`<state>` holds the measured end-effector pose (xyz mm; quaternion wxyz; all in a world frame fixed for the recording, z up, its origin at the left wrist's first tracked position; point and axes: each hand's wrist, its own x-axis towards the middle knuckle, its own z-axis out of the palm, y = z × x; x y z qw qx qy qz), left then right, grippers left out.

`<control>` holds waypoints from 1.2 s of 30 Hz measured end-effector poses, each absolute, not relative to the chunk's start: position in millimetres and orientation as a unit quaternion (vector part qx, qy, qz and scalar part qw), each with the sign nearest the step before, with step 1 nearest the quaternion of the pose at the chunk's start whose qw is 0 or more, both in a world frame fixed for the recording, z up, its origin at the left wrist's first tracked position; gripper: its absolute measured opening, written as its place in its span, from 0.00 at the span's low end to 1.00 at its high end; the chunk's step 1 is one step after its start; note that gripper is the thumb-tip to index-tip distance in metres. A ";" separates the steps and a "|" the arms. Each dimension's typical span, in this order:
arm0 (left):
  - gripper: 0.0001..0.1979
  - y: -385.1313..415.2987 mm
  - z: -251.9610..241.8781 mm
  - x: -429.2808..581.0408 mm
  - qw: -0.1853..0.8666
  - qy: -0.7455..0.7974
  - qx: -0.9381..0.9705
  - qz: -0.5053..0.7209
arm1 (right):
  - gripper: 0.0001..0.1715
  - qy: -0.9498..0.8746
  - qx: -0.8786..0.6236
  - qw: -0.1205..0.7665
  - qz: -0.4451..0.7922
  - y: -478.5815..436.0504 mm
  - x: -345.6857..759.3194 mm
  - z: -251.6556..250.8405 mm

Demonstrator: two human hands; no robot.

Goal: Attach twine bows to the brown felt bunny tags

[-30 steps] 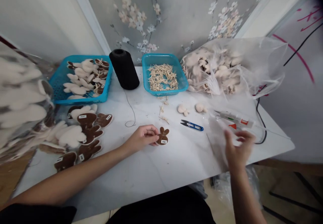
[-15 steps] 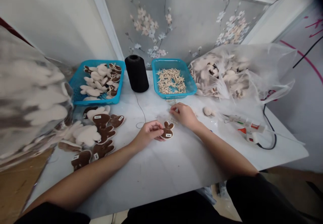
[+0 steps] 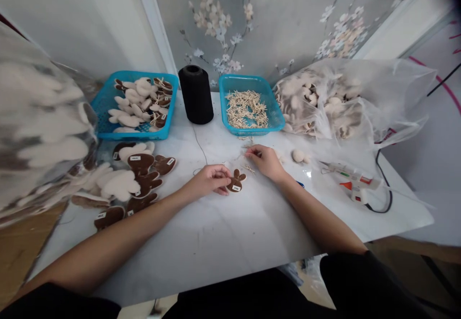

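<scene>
My left hand [image 3: 207, 179] pinches a small brown rabbit-shaped felt piece [image 3: 236, 182] with a white label, holding it flat on the white table [image 3: 230, 232]. My right hand [image 3: 265, 159] rests just beyond it, fingertips closed on a thin pale straw-like bit [image 3: 248, 154] from a few loose ones lying on the table. A blue tray of the same pale bits [image 3: 248, 109] stands right behind that hand.
A black thread cone [image 3: 196, 94] stands between two blue trays; the left tray [image 3: 135, 105] holds cream and brown rabbit pieces. More rabbit pieces [image 3: 139, 175] lie at left. A plastic bag of cream pieces [image 3: 324, 100], a glue gun [image 3: 351, 181] and a cream ball [image 3: 298, 155] sit at right.
My right hand came in from the right side of the table to the loose bits beside the rabbit piece and pinched one. My left hand kept its hold.
</scene>
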<state>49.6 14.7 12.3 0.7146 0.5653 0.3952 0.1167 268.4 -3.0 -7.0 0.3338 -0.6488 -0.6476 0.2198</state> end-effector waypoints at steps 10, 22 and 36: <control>0.15 17.7 11.6 51.3 0.664 0.332 0.669 0.032 | 0.08 -0.743 -0.520 0.333 0.257 -58.4 254.4 18.2; 0.13 17.5 8.0 52.2 0.642 0.328 0.692 0.041 | 0.09 -0.786 -0.515 0.302 0.161 -74.0 239.2 -2.6; 0.15 15.3 2.0 53.0 0.629 0.346 0.693 0.060 | 0.11 -0.794 -0.547 0.250 0.088 -80.5 232.1 -15.6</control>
